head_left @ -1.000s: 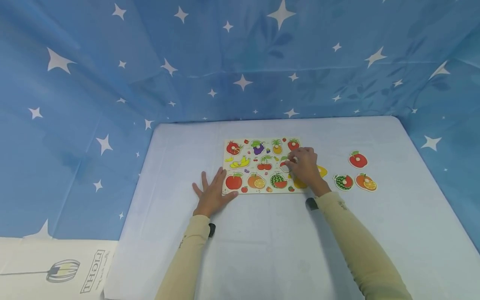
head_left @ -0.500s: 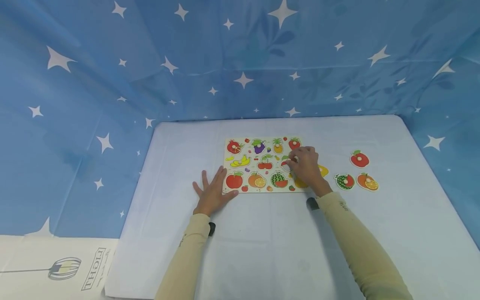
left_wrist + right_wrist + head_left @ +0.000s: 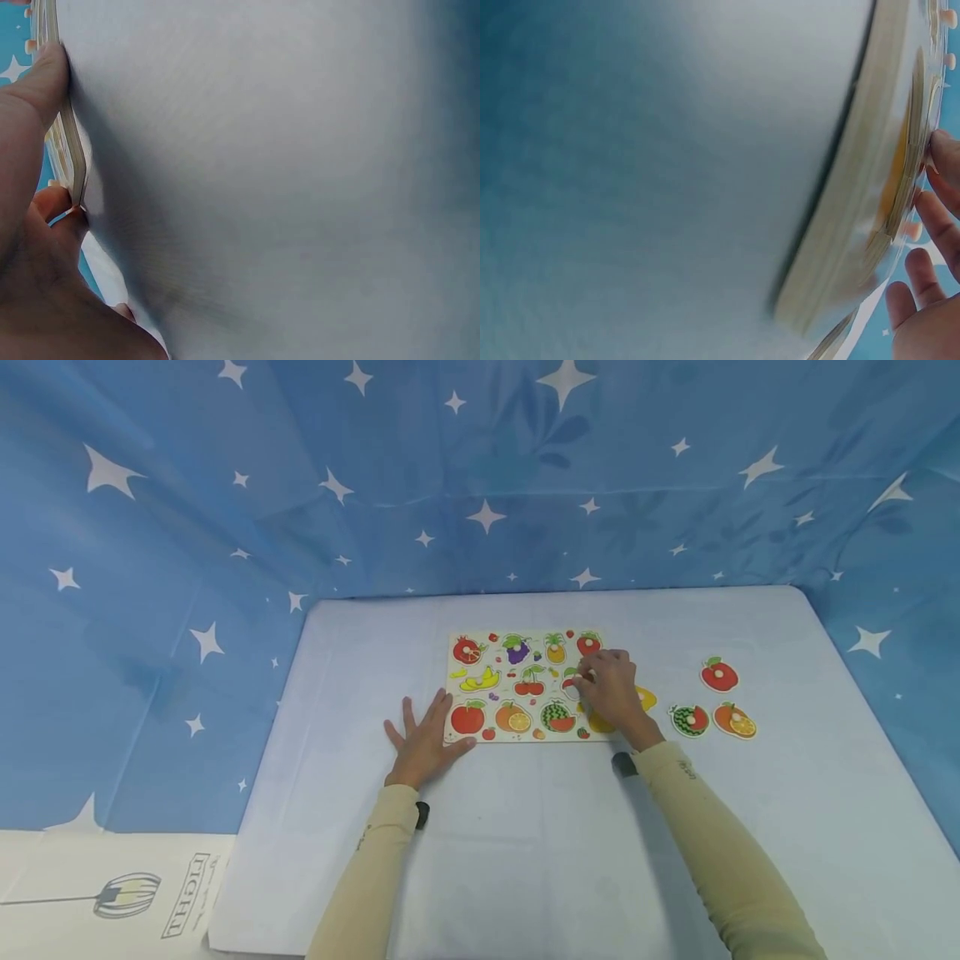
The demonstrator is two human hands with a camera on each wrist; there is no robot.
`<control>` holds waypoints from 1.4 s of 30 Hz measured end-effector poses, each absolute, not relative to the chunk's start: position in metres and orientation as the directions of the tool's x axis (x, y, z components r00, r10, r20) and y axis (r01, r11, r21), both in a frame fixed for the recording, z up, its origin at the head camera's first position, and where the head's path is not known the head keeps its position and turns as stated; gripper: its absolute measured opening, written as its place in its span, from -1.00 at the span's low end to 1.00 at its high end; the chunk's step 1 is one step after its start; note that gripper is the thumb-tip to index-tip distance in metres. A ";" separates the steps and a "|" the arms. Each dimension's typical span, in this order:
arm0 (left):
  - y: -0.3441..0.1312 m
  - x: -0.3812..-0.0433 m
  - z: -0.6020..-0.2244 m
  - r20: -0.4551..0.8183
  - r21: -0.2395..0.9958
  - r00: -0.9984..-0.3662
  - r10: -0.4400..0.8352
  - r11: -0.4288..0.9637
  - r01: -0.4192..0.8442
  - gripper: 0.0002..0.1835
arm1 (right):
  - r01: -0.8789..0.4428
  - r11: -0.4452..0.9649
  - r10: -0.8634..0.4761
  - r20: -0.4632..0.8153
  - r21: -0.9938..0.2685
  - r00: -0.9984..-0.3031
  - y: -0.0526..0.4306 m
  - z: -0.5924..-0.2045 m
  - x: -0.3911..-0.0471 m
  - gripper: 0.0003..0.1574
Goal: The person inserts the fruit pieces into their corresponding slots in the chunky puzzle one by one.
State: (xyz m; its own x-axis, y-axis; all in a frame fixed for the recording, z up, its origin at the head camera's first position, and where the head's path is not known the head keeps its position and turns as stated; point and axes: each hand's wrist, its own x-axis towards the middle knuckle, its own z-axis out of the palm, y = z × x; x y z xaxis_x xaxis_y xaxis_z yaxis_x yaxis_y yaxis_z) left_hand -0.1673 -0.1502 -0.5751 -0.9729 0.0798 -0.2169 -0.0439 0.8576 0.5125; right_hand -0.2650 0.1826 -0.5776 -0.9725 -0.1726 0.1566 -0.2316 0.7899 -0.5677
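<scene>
- Puzzle board (image 3: 517,738) lies flat on the tabletop (image 3: 480,868), just right of the frame's centre, with one of my hands at either side.
- My left hand (image 3: 422,750) is spread at the board's lower left corner, thumb and fingertips touching it.
- My right hand (image 3: 611,689) bends over the board's right side, thumb and fingertips seeming to pinch a red piece (image 3: 567,683). Much of it is hidden, so I cannot tell whether it sits flush.
- Part of a yellow piece (image 3: 645,698) shows to the right of that hand.
- At the frame's right, an apple (image 3: 719,676), a watermelon (image 3: 690,720) and an orange (image 3: 736,721) lie loose, apart from the board.
- An off-centre pinch could, I judge, tilt the red piece and make it catch.
- Should my left hand let up, a sideways push could skid the board.
- My right wrist, if dropped low, might nudge the yellow piece.
</scene>
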 end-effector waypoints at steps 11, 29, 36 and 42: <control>-0.148 -0.168 -0.575 -0.221 0.506 -0.972 0.086 0.862 -0.039 0.06 | -0.195 0.798 -0.147 0.129 -0.571 -0.981 0.185 -0.576 -0.262 -0.80; -0.147 -0.169 -0.575 -0.233 0.510 -0.968 0.093 0.859 -0.041 0.06 | -0.200 0.839 -0.213 0.033 -0.506 -0.976 0.189 -0.569 -0.256 -0.23; -0.150 -0.170 -0.573 -0.231 0.504 -0.970 0.075 0.862 -0.053 0.06 | -0.184 0.819 -0.226 -0.010 -0.544 -0.974 0.195 -0.565 -0.256 0.15; -0.151 -0.170 -0.576 -0.228 0.513 -0.970 0.082 0.857 -0.048 0.08 | -0.129 0.826 -0.171 -0.026 -0.549 -0.985 0.208 -0.559 -0.258 0.24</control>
